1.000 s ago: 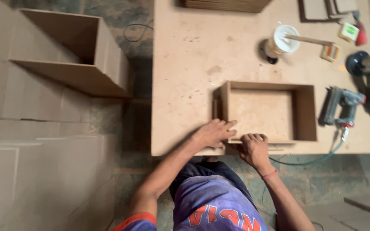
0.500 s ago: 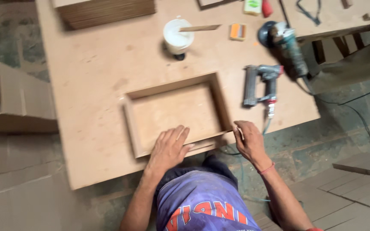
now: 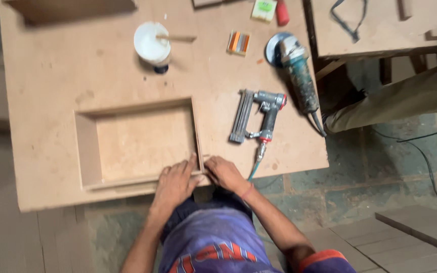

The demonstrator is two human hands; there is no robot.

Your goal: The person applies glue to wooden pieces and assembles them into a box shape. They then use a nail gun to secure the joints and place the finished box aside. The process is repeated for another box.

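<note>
A shallow open wooden box frame (image 3: 88, 146) lies on the plywood workbench (image 3: 51, 81), close to the front edge. My left hand (image 3: 175, 183) rests flat on the box's near side, fingers spread toward its right corner. My right hand (image 3: 223, 172) presses on that same near right corner, fingers curled over the edge. Neither hand lifts anything.
A grey nail gun (image 3: 259, 116) with a hose lies right of the box. An angle grinder (image 3: 294, 71) sits beyond it. A white cup (image 3: 151, 45) with a stick and a small box of coloured strips (image 3: 238, 42) stand farther back. Another person's leg (image 3: 405, 98) is at right.
The view has swung left to right, so the bench now fills the frame. Both hands slid along the box's near side to its right corner and came close together.
</note>
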